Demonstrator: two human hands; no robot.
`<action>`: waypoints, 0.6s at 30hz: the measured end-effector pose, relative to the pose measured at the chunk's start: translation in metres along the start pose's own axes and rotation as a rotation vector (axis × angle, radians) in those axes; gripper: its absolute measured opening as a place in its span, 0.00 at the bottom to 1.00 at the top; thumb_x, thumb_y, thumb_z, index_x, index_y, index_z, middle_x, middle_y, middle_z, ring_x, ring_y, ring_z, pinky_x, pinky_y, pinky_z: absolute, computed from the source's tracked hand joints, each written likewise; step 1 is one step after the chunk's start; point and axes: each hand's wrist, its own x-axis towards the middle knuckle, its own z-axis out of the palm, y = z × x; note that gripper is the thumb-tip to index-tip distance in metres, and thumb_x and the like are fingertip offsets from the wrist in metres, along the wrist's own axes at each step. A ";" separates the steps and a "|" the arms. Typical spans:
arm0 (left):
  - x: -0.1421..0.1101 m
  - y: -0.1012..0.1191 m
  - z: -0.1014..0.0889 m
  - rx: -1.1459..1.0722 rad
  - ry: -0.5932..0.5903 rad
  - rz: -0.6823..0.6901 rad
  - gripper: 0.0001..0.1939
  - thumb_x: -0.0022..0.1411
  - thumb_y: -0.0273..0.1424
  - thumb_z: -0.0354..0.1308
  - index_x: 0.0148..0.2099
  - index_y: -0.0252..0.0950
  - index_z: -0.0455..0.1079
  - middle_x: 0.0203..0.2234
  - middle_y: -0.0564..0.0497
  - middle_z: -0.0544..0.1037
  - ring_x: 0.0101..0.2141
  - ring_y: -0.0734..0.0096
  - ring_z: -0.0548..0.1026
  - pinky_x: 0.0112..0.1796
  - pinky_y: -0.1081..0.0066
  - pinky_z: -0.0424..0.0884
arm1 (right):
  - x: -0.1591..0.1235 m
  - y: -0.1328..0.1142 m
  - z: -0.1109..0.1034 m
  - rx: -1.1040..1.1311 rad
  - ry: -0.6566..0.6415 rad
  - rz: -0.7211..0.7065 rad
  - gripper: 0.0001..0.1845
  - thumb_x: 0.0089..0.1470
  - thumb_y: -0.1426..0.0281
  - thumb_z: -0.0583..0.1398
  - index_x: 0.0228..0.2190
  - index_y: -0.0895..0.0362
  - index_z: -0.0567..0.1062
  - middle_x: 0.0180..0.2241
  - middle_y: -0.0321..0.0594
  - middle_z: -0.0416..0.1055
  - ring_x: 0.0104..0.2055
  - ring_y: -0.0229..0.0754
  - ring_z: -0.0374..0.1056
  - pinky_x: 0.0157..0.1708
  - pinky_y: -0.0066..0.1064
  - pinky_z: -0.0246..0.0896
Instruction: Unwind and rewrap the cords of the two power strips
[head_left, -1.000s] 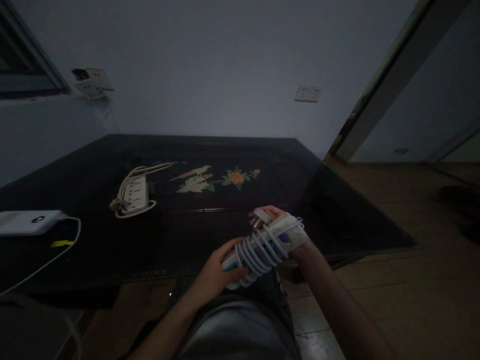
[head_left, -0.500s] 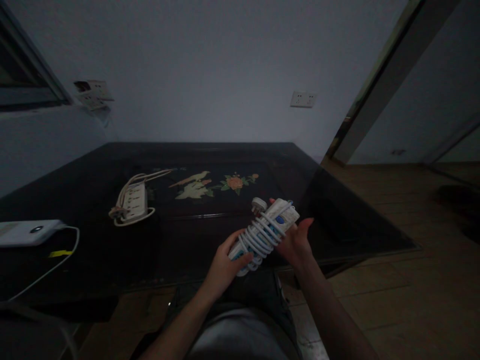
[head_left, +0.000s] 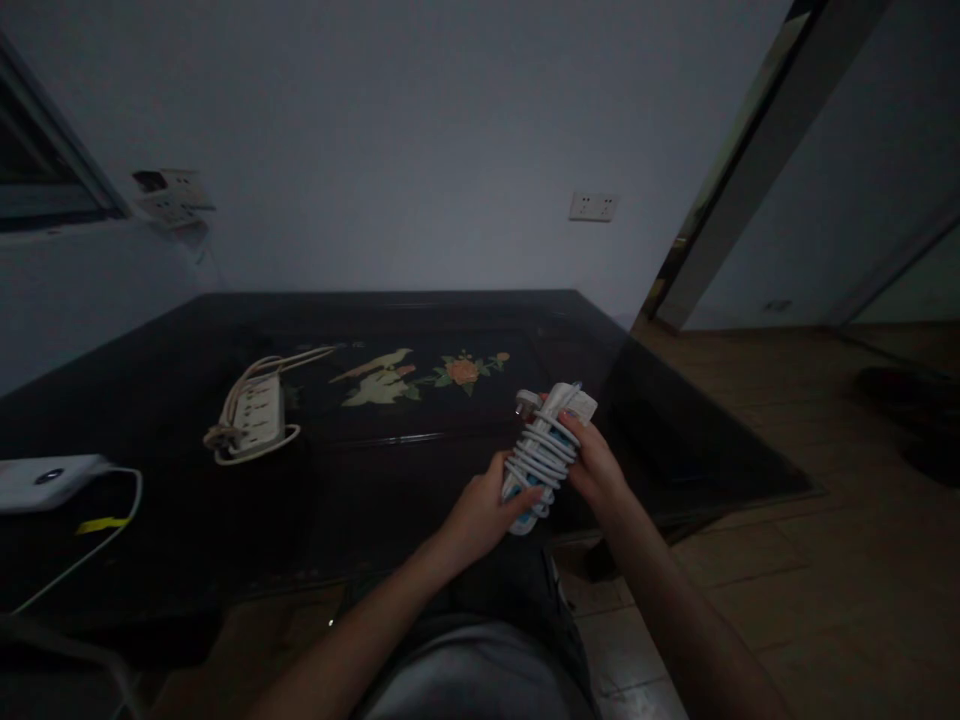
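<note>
Above the front edge of the dark table (head_left: 420,465), both my hands hold a white power strip (head_left: 559,400) with blue parts. Its white cord (head_left: 541,455) is wound round the body in several turns. The plug (head_left: 528,403) sticks out at the upper left of the bundle. My left hand (head_left: 487,510) grips the lower end, thumb across the front. Closed round the upper right side, my right hand (head_left: 592,455) has its thumb on the strip; its other fingers are mostly hidden behind.
A second power strip (head_left: 260,412) with a beige cord lies on the table's left half. Farther left is a white device (head_left: 49,482) with a cable and yellow tag (head_left: 103,524). A dark flat object (head_left: 652,440) lies to the right. Wall sockets (head_left: 593,207) are behind.
The strip has turned more upright and shifted slightly right. My right thumb, stretched away before, now presses on the strip's upper part. The view has shifted slightly.
</note>
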 end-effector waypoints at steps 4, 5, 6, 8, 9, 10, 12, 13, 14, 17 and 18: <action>0.031 -0.002 -0.009 0.120 -0.117 0.115 0.24 0.56 0.44 0.58 0.50 0.35 0.68 0.41 0.44 0.77 0.42 0.57 0.74 0.45 0.65 0.66 | 0.029 -0.014 -0.022 -0.068 0.000 0.076 0.15 0.40 0.67 0.69 0.33 0.60 0.78 0.29 0.37 0.78 0.29 0.37 0.71 0.31 0.26 0.66; 0.042 -0.002 -0.013 0.161 -0.135 0.156 0.22 0.57 0.44 0.58 0.49 0.35 0.69 0.42 0.44 0.77 0.43 0.57 0.74 0.46 0.64 0.66 | 0.037 -0.017 -0.028 -0.089 0.001 0.100 0.14 0.40 0.67 0.69 0.31 0.60 0.77 0.27 0.36 0.77 0.27 0.37 0.71 0.30 0.26 0.66; 0.053 -0.003 -0.018 0.204 -0.104 0.184 0.22 0.58 0.43 0.56 0.50 0.34 0.69 0.42 0.43 0.77 0.43 0.57 0.73 0.47 0.63 0.65 | 0.045 -0.019 -0.034 -0.109 0.002 0.124 0.12 0.41 0.67 0.68 0.30 0.60 0.77 0.26 0.36 0.77 0.26 0.37 0.71 0.28 0.27 0.66; 0.078 -0.006 -0.025 0.281 0.041 0.218 0.24 0.62 0.40 0.53 0.56 0.32 0.65 0.45 0.40 0.74 0.44 0.58 0.73 0.47 0.61 0.65 | 0.059 -0.023 -0.043 -0.144 0.007 0.167 0.09 0.43 0.68 0.67 0.27 0.60 0.76 0.23 0.36 0.76 0.23 0.36 0.69 0.25 0.26 0.64; 0.090 -0.008 -0.026 0.310 0.100 0.245 0.26 0.62 0.38 0.53 0.59 0.31 0.61 0.47 0.38 0.73 0.44 0.58 0.72 0.47 0.60 0.66 | 0.066 -0.023 -0.047 -0.156 0.007 0.188 0.08 0.44 0.69 0.67 0.26 0.60 0.76 0.22 0.36 0.75 0.22 0.35 0.69 0.24 0.25 0.64; 0.101 -0.010 -0.026 0.323 0.109 0.299 0.29 0.60 0.35 0.55 0.61 0.30 0.58 0.50 0.37 0.70 0.47 0.59 0.70 0.49 0.61 0.65 | 0.073 -0.023 -0.050 -0.167 0.003 0.211 0.07 0.46 0.69 0.66 0.25 0.61 0.75 0.22 0.36 0.75 0.22 0.35 0.69 0.23 0.25 0.64; 0.121 -0.016 -0.021 0.341 0.062 0.425 0.33 0.56 0.29 0.59 0.63 0.32 0.55 0.54 0.38 0.65 0.52 0.60 0.67 0.53 0.62 0.62 | 0.084 -0.023 -0.056 -0.198 -0.021 0.256 0.08 0.49 0.68 0.64 0.26 0.61 0.75 0.21 0.37 0.75 0.22 0.35 0.69 0.24 0.25 0.65; 0.129 -0.020 -0.017 0.344 0.027 0.479 0.34 0.54 0.26 0.59 0.63 0.34 0.55 0.55 0.40 0.65 0.54 0.61 0.65 0.55 0.62 0.60 | 0.090 -0.022 -0.058 -0.228 -0.042 0.281 0.09 0.51 0.67 0.63 0.27 0.61 0.74 0.22 0.37 0.75 0.22 0.35 0.69 0.25 0.25 0.66; 0.136 -0.024 -0.013 0.348 0.010 0.513 0.33 0.54 0.24 0.59 0.62 0.35 0.56 0.54 0.41 0.65 0.54 0.62 0.64 0.55 0.63 0.60 | 0.095 -0.022 -0.060 -0.266 -0.064 0.305 0.09 0.52 0.67 0.62 0.28 0.61 0.74 0.22 0.37 0.75 0.23 0.35 0.69 0.25 0.25 0.66; 0.149 -0.036 -0.001 0.382 0.071 0.489 0.25 0.53 0.22 0.58 0.54 0.35 0.65 0.49 0.45 0.69 0.50 0.64 0.68 0.53 0.66 0.63 | 0.106 -0.024 -0.067 -0.373 -0.117 0.369 0.10 0.55 0.66 0.61 0.28 0.61 0.73 0.21 0.36 0.73 0.21 0.35 0.68 0.24 0.25 0.66; 0.152 -0.039 0.002 0.400 0.095 0.466 0.21 0.54 0.22 0.58 0.52 0.35 0.67 0.47 0.46 0.71 0.48 0.65 0.69 0.51 0.66 0.65 | 0.109 -0.025 -0.069 -0.397 -0.126 0.389 0.10 0.55 0.66 0.60 0.28 0.61 0.73 0.20 0.36 0.73 0.21 0.34 0.68 0.23 0.24 0.66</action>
